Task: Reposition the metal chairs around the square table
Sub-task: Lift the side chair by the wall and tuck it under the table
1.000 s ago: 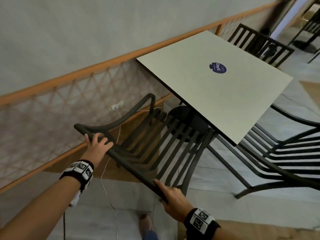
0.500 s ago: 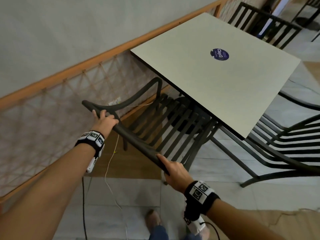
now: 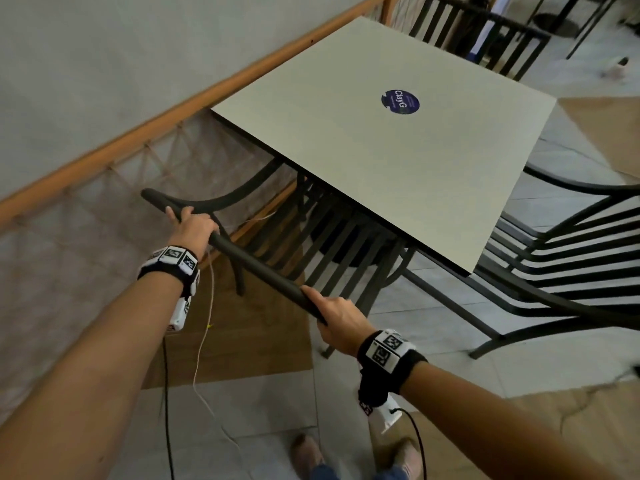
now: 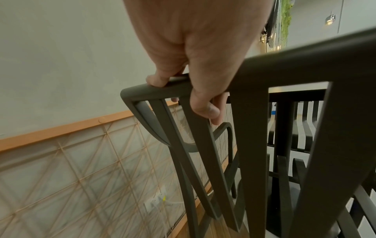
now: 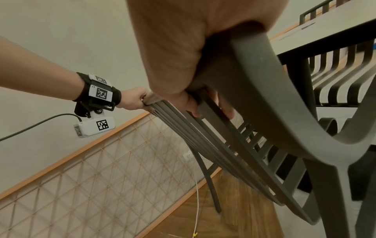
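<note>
A dark metal slatted chair [image 3: 322, 244] stands at the near-left side of the square beige table [image 3: 408, 161], its seat tucked under the tabletop. My left hand [image 3: 192, 225] grips the left end of the chair's top rail [image 3: 256, 268]; in the left wrist view its fingers [image 4: 205, 109] curl round the rail [image 4: 305, 64]. My right hand [image 3: 334, 318] grips the rail's right end, fingers wrapped under it [image 5: 189, 103]. The chair [image 5: 264, 128] leans back toward me, one rear leg seemingly off the floor.
A second dark chair [image 3: 568, 261] stands at the table's right side and a third [image 3: 485, 36] at its far side. A wall with an orange rail and lattice panel [image 3: 104, 188] runs close on the left. A thin cord [image 3: 204, 341] trails on the floor beside my feet [image 3: 308, 452].
The chair has slid forward, its seat going farther under the table. Both arms have stretched out with it, hands keeping their grip on the top rail.
</note>
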A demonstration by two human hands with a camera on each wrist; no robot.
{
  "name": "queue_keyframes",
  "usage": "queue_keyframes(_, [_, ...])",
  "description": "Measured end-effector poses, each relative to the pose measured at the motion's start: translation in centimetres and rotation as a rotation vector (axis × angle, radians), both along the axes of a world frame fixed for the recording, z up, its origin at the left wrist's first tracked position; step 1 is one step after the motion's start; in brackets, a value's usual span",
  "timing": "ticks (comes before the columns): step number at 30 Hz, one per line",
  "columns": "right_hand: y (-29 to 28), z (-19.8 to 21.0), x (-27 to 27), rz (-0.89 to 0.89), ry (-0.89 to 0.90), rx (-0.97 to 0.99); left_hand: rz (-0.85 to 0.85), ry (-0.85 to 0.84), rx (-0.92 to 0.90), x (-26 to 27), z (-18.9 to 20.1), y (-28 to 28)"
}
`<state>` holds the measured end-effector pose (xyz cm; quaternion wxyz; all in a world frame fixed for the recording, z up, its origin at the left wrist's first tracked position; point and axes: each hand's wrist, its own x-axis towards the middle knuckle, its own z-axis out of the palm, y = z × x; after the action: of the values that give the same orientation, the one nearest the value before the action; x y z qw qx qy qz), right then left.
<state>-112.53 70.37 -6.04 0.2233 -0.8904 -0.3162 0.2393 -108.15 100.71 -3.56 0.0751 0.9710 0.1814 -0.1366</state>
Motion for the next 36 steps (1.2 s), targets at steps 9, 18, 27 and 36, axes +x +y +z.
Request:
queue_keyframes(9, [-0.2, -1.0, 0.4, 0.044, -0.067, 0.006, -0.037, -0.029, 0.005, 0.1, -0.6, -1.0])
queue_keyframes(18, [-6.1, -2.4, 6.1, 0.168, -0.153, -0.133, 0.404, -0.407, -0.540, -5.0, -0.1, -10.6])
queue_keyframes(27, [-9.6, -9.4, 12.4, 0.453, -0.127, -0.533, 0.635, -0.313, -0.763, -5.3, -1.7, -18.9])
queue_keyframes(36, [-8.7, -14.7, 15.4, 0.392, -0.065, -0.629, 0.762, -0.475, -0.794, -3.9, -2.4, -19.5])
